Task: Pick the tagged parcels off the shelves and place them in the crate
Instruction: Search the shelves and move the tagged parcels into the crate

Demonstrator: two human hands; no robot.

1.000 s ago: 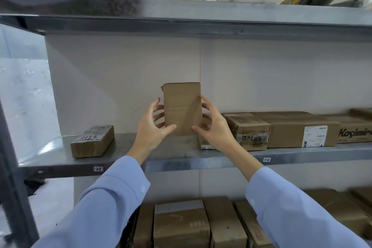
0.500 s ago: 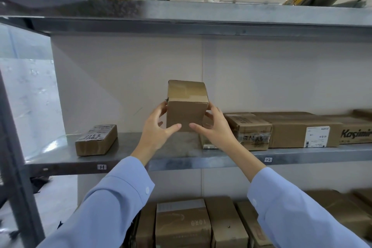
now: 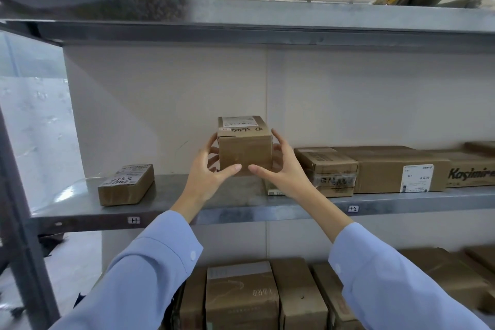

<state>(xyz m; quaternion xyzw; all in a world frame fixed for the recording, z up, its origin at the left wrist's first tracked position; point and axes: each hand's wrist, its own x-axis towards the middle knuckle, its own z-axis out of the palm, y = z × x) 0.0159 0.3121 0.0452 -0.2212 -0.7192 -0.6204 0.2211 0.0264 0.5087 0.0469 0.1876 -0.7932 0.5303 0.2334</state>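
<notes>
Left hand (image 3: pixel 209 171) and right hand (image 3: pixel 284 171) both clamp the same parcel (image 3: pixel 245 150), fingers curled and spread. Left fingers (image 3: pixel 212 150) wrap its left side and right fingers (image 3: pixel 278 142) wrap its right side. The left thumb (image 3: pixel 233 168) and right thumb (image 3: pixel 254 168) are tucked under the front bottom edge, tips nearly meeting. The grip is symmetric, with neither hand nearer than the other. The parcel sits dead centre between the palms, straight ahead of the person. It is roughly cubic, so it has no real long axis. Its top face tips slightly toward the camera, showing a white label (image 3: pixel 238 121) with handwriting just below it. It looks lifted clear of the middle shelf (image 3: pixel 174 195), in the gap between a small labelled box (image 3: pixel 126 185) well off to the left and a taped box (image 3: pixel 326 169) just beside the right hand. Further right are a long carton with a white sticker (image 3: pixel 396 171) and a printed carton (image 3: pixel 471 173). More boxes (image 3: pixel 241 295) stand on the tier below. The crate is not in view. My read is that the label check is done and the next move is a straight pull back toward the body and then down. There is plenty of headroom under the top shelf (image 3: pixel 267 16). The main risk is the right knuckles clipping the taped box on the way out.
</notes>
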